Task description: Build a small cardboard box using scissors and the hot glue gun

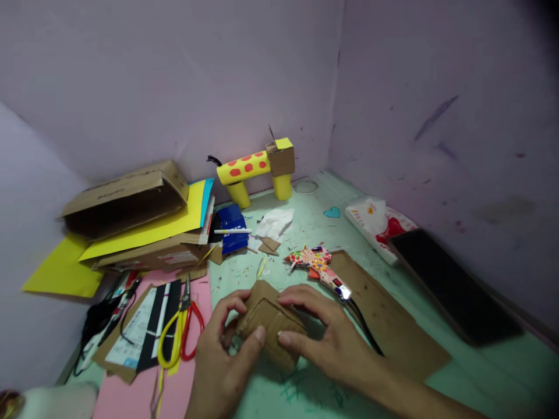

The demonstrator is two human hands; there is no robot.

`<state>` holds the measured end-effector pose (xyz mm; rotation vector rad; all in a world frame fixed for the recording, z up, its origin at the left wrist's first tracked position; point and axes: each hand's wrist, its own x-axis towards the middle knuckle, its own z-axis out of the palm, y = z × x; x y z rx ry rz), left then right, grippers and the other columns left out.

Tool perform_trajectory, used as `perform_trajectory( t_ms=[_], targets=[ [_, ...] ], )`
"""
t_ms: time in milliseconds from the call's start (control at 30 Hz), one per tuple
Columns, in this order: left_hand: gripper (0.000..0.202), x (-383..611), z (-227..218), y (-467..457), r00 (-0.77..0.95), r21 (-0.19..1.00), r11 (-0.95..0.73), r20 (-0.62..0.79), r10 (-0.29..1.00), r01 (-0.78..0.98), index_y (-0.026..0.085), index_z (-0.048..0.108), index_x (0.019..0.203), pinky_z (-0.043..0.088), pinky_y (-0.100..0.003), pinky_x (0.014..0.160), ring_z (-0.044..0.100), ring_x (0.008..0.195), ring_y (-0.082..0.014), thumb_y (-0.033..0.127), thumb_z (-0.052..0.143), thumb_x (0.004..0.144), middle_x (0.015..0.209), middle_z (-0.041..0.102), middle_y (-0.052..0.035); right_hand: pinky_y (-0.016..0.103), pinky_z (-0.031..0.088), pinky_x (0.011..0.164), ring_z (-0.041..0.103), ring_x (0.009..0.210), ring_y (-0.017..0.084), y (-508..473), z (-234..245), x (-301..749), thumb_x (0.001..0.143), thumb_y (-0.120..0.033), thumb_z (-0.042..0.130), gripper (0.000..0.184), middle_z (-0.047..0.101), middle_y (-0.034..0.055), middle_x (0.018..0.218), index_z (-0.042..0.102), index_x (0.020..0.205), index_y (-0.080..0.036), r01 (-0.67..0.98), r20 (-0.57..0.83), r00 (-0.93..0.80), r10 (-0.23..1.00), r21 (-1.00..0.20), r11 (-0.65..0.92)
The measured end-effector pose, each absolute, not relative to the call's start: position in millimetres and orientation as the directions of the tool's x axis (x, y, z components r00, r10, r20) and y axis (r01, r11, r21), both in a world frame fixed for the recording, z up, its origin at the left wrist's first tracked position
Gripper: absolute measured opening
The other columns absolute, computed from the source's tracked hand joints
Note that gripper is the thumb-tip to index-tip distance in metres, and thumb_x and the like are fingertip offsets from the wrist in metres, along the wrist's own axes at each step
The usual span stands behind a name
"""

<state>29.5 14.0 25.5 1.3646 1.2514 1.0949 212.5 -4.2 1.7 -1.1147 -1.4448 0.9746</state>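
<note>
The left hand (pixel 229 343) and the right hand (pixel 327 334) both hold a small brown box (pixel 268 311), one at each side, with fingers and thumbs pressed on it. The box is near the front of the green table (pixel 310 224). Just past the right hand lies a flowery glue gun (pixel 321 267) (its cord is black). Left of the left hand, scissors (pixel 186 301) lie over pink paper (pixel 117 396). Far back stands a yellow toy animal (pixel 244 167) with red spots.
</note>
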Motion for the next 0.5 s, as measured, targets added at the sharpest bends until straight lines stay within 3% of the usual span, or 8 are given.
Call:
perform_trajectory(
  t_ms=[67,133,233,300,367,433,500],
  targets=[
    [0.028,29,22,17,0.071,0.998,0.011,-0.014,0.997,0.055,0.021,0.056,0.080,0.053,-0.031,0.079,0.064,0.103,-0.0264,0.032,0.077,0.066,0.113,0.064,-0.0075,0.050,0.042,0.102,0.052,0.121,0.032,-6,0,213,0.067,-0.029,0.079,0.050,0.057,0.0158,0.127,0.061,0.112,-0.017,0.124,0.180,-0.097,0.979,-0.974,0.191],
    [0.029,29,18,22,0.061,0.991,0.067,-0.060,0.996,-0.120,0.021,0.056,0.079,0.051,-0.032,0.081,0.064,0.102,-0.0256,0.029,0.078,0.062,0.111,0.065,-0.0052,0.054,0.032,0.110,0.038,0.134,0.035,-6,-1,214,0.059,-0.033,0.084,0.080,0.040,0.0191,0.145,0.049,0.129,-0.017,0.106,0.079,-0.137,0.987,-0.990,0.094],
    [0.027,29,12,29,0.065,0.943,0.116,-0.101,0.993,-0.313,0.020,0.054,0.073,0.049,-0.033,0.084,0.064,0.102,-0.0257,0.028,0.076,0.059,0.107,0.067,-0.0044,0.055,0.026,0.113,0.033,0.137,0.036,-4,-1,216,0.056,-0.034,0.086,0.107,0.031,0.0217,0.150,0.027,0.143,-0.016,0.114,-0.028,-0.168,0.985,-0.993,-0.008],
    [0.024,29,7,35,0.055,0.968,0.107,-0.097,0.994,-0.227,0.019,0.054,0.071,0.049,-0.035,0.084,0.064,0.103,-0.0268,0.030,0.073,0.061,0.108,0.068,-0.0064,0.056,0.024,0.113,0.033,0.138,0.036,-2,-2,216,0.054,-0.033,0.087,0.109,0.033,0.0213,0.149,0.027,0.143,-0.017,0.187,0.007,-0.125,0.992,-0.982,0.031],
    [0.022,28,0,40,0.011,0.996,0.086,-0.086,0.996,-0.019,0.019,0.059,0.074,0.049,-0.038,0.085,0.063,0.104,-0.0279,0.032,0.072,0.063,0.111,0.068,-0.0093,0.057,0.022,0.114,0.031,0.139,0.037,0,-5,216,0.047,-0.033,0.091,0.112,0.034,0.0210,0.148,0.031,0.141,-0.018,0.312,0.100,-0.073,0.992,-0.943,0.118],
    [0.023,27,-8,46,-0.044,0.984,0.083,-0.076,0.996,0.158,0.017,0.065,0.082,0.048,-0.041,0.089,0.062,0.104,-0.0286,0.033,0.071,0.066,0.112,0.067,-0.0119,0.058,0.023,0.113,0.029,0.139,0.040,1,-10,215,0.039,-0.033,0.093,0.120,0.032,0.0219,0.148,0.032,0.141,-0.019,0.412,0.148,-0.078,0.986,-0.896,0.168],
    [0.032,23,-12,51,-0.088,0.970,0.094,-0.076,0.993,0.224,0.016,0.067,0.096,0.045,-0.044,0.092,0.061,0.107,-0.0294,0.032,0.069,0.069,0.114,0.066,-0.0135,0.059,0.027,0.111,0.029,0.139,0.041,1,-16,215,0.042,-0.032,0.093,0.122,0.030,0.0226,0.149,0.027,0.144,-0.020,0.454,0.125,-0.106,0.986,-0.877,0.160]
  ],
)
